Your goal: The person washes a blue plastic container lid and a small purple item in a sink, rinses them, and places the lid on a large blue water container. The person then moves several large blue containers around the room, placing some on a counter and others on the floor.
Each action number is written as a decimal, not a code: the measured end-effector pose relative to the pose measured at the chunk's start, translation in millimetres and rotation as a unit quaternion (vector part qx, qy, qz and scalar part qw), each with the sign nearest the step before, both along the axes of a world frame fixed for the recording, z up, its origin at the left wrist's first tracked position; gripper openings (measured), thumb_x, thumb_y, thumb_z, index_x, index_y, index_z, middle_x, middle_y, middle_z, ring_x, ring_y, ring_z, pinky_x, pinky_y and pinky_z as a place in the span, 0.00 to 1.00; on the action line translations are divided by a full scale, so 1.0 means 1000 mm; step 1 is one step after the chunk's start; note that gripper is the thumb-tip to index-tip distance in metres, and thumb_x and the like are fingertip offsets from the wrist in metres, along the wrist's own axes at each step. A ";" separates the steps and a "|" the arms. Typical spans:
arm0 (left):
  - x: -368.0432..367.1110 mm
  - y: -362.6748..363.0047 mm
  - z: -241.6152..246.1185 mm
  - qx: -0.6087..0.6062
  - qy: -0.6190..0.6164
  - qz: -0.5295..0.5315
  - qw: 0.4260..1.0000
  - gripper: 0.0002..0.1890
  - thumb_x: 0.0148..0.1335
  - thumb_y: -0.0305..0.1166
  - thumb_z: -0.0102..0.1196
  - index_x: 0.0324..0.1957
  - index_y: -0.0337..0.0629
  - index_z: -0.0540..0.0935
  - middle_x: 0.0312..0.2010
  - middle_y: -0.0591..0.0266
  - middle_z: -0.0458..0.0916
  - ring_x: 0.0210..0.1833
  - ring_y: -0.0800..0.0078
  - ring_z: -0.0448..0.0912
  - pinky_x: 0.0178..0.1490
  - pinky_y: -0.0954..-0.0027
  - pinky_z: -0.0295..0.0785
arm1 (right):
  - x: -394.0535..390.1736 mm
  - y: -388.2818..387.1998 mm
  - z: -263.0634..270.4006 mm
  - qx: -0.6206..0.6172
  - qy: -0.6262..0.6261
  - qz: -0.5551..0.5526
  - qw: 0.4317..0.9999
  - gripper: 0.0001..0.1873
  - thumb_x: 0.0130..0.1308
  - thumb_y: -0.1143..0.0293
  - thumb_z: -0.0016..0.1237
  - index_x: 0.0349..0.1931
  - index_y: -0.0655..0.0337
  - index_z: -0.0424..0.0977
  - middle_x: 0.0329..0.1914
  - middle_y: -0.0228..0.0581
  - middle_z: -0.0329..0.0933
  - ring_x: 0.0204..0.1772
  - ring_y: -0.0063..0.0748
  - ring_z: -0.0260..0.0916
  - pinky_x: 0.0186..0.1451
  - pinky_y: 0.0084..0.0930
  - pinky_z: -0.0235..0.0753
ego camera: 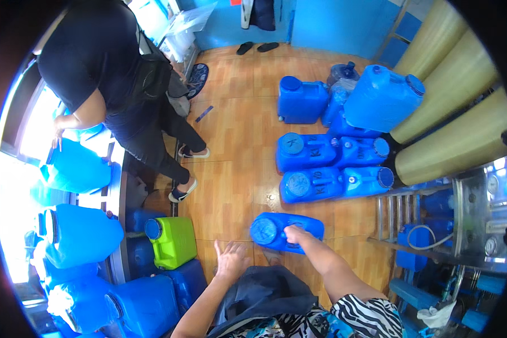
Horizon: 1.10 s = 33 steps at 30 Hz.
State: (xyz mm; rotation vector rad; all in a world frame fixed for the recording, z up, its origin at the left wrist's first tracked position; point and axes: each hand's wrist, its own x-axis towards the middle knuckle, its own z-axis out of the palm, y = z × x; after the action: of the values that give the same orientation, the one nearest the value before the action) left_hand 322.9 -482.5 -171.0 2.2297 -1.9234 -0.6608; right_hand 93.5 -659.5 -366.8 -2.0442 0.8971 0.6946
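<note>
My right hand (pixel 295 234) is closed around the top handle of a blue plastic water jug (pixel 264 229), which is upright in front of my feet with its round cap to the left. My left hand (pixel 231 258) hangs in the air left of that jug, fingers spread and holding nothing. Past the held jug, two rows of blue water jugs (pixel 310 186) stand on the floor, some with black writing on top. A lime green jug (pixel 175 243) with a blue cap is to the left of my left hand.
A person (pixel 110 84) in dark clothes stands at the left, one hand on a blue jug (pixel 78 167) on a metal counter. More blue jugs (pixel 145 302) are at lower left. Tall tan cylinders (pixel 452 139) and a metal rack (pixel 399 215) line the right. Black slippers (pixel 267 47) lie by the far wall.
</note>
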 end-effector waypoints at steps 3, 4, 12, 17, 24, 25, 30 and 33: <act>0.034 0.052 -0.024 0.165 -0.023 0.083 0.982 0.21 0.56 0.45 0.59 0.50 0.46 0.81 0.51 0.59 0.80 0.61 0.61 0.73 0.70 0.31 0.37 | -0.030 -0.026 -0.020 -0.091 0.090 0.001 0.992 0.14 0.54 0.69 0.53 0.42 0.55 0.80 0.47 0.50 0.80 0.51 0.50 0.78 0.52 0.45 0.78; 0.043 0.075 -0.032 0.252 -0.031 0.105 0.962 0.22 0.56 0.46 0.59 0.50 0.47 0.81 0.50 0.58 0.81 0.61 0.61 0.73 0.70 0.32 0.38 | -0.040 -0.037 -0.027 -0.117 0.142 0.013 0.983 0.14 0.53 0.68 0.53 0.41 0.53 0.81 0.47 0.47 0.80 0.51 0.47 0.78 0.53 0.43 0.78; 0.076 0.230 -0.082 0.411 0.002 0.390 0.824 0.25 0.52 0.53 0.63 0.48 0.51 0.84 0.50 0.62 0.82 0.57 0.61 0.77 0.67 0.47 0.57 | -0.113 -0.081 -0.096 -0.099 0.246 -0.173 0.949 0.17 0.64 0.69 0.43 0.52 0.56 0.78 0.62 0.48 0.71 0.66 0.46 0.67 0.65 0.41 0.72; 0.063 0.247 -0.110 0.411 0.009 0.313 0.856 0.18 0.51 0.50 0.58 0.41 0.53 0.84 0.46 0.60 0.82 0.53 0.57 0.78 0.57 0.47 0.67 | -0.102 -0.058 -0.091 -0.155 0.286 -0.193 0.926 0.18 0.62 0.70 0.47 0.51 0.62 0.77 0.63 0.48 0.70 0.66 0.51 0.66 0.64 0.45 0.70; 0.034 0.178 -0.048 0.149 -0.036 0.279 0.948 0.13 0.54 0.38 0.55 0.43 0.54 0.83 0.24 0.62 0.82 0.37 0.65 0.83 0.67 0.40 0.51 | 0.038 -0.020 0.018 -0.090 0.256 0.168 0.948 0.17 0.58 0.66 0.51 0.48 0.54 0.80 0.55 0.45 0.78 0.58 0.47 0.75 0.59 0.42 0.76; 0.036 0.175 -0.030 0.069 -0.048 0.292 0.953 0.12 0.54 0.35 0.57 0.42 0.52 0.83 0.22 0.64 0.81 0.35 0.65 0.82 0.67 0.37 0.51 | 0.068 -0.008 0.028 -0.091 0.227 0.195 0.950 0.18 0.57 0.66 0.51 0.49 0.54 0.80 0.56 0.47 0.77 0.59 0.45 0.75 0.59 0.39 0.76; 0.054 0.206 0.064 -0.144 -0.093 0.376 0.910 0.11 0.50 0.35 0.63 0.38 0.51 0.83 0.22 0.68 0.81 0.35 0.69 0.82 0.70 0.36 0.47 | 0.199 0.067 0.076 -0.057 -0.032 0.309 0.949 0.19 0.53 0.61 0.54 0.44 0.62 0.77 0.45 0.56 0.79 0.51 0.55 0.76 0.54 0.46 0.76; 0.076 0.262 0.118 -0.170 -0.166 0.482 0.843 0.18 0.49 0.32 0.66 0.44 0.51 0.80 0.31 0.69 0.84 0.39 0.72 0.81 0.69 0.36 0.48 | 0.278 0.130 0.120 -0.026 -0.105 0.403 0.909 0.26 0.54 0.58 0.58 0.51 0.63 0.75 0.51 0.56 0.77 0.57 0.55 0.73 0.59 0.44 0.73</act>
State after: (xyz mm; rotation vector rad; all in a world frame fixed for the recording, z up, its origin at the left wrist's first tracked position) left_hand 399.3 -220.1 -52.8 2.7004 -0.6469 0.2164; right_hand 371.2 -529.9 -246.6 -2.4693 -0.1013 0.8466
